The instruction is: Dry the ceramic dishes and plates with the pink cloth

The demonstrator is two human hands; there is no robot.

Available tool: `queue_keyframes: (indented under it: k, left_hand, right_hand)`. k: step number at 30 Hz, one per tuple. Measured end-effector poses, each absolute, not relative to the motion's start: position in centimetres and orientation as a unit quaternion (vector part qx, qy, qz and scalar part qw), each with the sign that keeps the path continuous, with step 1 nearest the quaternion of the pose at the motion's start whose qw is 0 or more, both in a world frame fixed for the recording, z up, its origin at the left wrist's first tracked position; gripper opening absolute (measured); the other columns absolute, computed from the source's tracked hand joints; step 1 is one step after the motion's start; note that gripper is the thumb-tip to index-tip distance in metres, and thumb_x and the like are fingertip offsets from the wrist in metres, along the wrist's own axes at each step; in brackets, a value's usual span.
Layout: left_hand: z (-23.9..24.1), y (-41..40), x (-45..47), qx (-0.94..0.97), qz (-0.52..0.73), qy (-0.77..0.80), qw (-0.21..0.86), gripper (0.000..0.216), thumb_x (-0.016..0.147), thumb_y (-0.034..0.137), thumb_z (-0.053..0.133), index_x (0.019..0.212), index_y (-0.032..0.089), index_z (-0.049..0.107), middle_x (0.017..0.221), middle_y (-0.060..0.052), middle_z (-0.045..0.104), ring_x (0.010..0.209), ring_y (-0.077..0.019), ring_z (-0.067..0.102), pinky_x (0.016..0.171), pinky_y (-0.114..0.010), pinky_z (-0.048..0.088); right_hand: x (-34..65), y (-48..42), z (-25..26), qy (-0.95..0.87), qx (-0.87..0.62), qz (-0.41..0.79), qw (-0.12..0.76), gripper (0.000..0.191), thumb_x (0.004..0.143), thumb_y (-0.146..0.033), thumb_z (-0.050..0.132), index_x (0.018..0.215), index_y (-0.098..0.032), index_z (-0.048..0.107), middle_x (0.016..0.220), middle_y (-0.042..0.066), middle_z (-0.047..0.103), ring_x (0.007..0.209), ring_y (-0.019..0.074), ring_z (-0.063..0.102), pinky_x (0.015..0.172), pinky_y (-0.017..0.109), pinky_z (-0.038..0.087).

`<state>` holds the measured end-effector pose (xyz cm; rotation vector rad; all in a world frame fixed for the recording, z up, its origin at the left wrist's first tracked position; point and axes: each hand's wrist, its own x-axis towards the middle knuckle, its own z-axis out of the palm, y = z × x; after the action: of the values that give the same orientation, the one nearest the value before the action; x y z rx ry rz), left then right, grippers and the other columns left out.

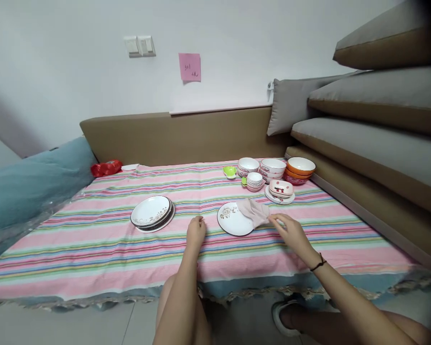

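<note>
My right hand (290, 234) pinches the corner of a pale pink cloth (252, 211) between thumb and fingers. The cloth drapes over the right part of a white plate (230, 221) with a dark rim and a brown flower pattern, which lies flat on the striped tablecloth (104, 258). To the left of that plate, apart from it, my left hand (196, 231) rests low over the tablecloth. Its fingers are curled in, and nothing shows in them. Further left stands a stack of similar plates (151, 211), the lowest one jutting out to the right.
At the back right are stacked white bowls (273, 166), orange and red bowls (300, 166), small bowls (255, 179), a green leaf-shaped dish (230, 171) and a pink-patterned dish (281, 188) on plates. Grey cushions (373, 139) pile up at right. A red bundle (107, 168) lies back left.
</note>
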<state>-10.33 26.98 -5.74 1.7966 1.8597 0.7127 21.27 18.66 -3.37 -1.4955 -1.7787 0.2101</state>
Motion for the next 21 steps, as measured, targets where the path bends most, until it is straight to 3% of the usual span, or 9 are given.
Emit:
queue_keyframes:
  k: [9,14,18,21]
  left_hand:
    - [-5.9,20.2,-7.6,0.667,0.351,0.607,0.251,0.026,0.091,0.023,0.045,0.11,0.015,0.06,0.118,-0.013,0.063,0.108,-0.0192,0.061,0.096,-0.033,0.046]
    - [-3.0,13.8,-2.7,0.691,0.385,0.513,0.334,0.03,0.092,0.036,0.049,0.116,0.02,0.058,0.126,-0.009,0.062,0.116,-0.0171,0.058,0.096,-0.029,0.046]
    - [1.3,9.6,0.5,0.662,0.44,0.299,0.527,0.066,0.079,0.042,0.068,0.138,0.024,0.044,0.147,-0.01,0.045,0.134,-0.023,0.043,0.107,-0.034,0.037]
    - [3.8,7.6,1.2,0.608,0.408,0.288,0.617,0.063,0.068,0.047,0.077,0.121,0.016,0.061,0.121,-0.011,0.064,0.11,-0.026,0.058,0.092,-0.034,0.046]
  right_hand:
    - [23.2,14.5,9.6,-0.629,-0.536,0.044,0.561,0.025,0.094,-0.04,0.046,0.087,-0.02,0.06,0.08,0.003,0.064,0.075,0.0181,0.058,0.067,0.027,0.043]
    - [20.9,10.4,12.6,-0.722,-0.473,0.119,0.49,0.024,0.096,-0.036,0.044,0.085,-0.02,0.059,0.083,0.002,0.064,0.077,0.0168,0.057,0.069,0.026,0.042]
    - [18.7,8.0,13.0,-0.767,-0.407,0.234,0.437,0.026,0.096,-0.038,0.045,0.082,-0.02,0.058,0.081,0.001,0.061,0.078,0.0157,0.056,0.071,0.025,0.043]
    - [18.0,7.1,12.8,-0.739,-0.394,0.305,0.454,0.028,0.092,-0.044,0.051,0.079,-0.019,0.057,0.076,0.0,0.058,0.072,0.0142,0.054,0.065,0.023,0.044]
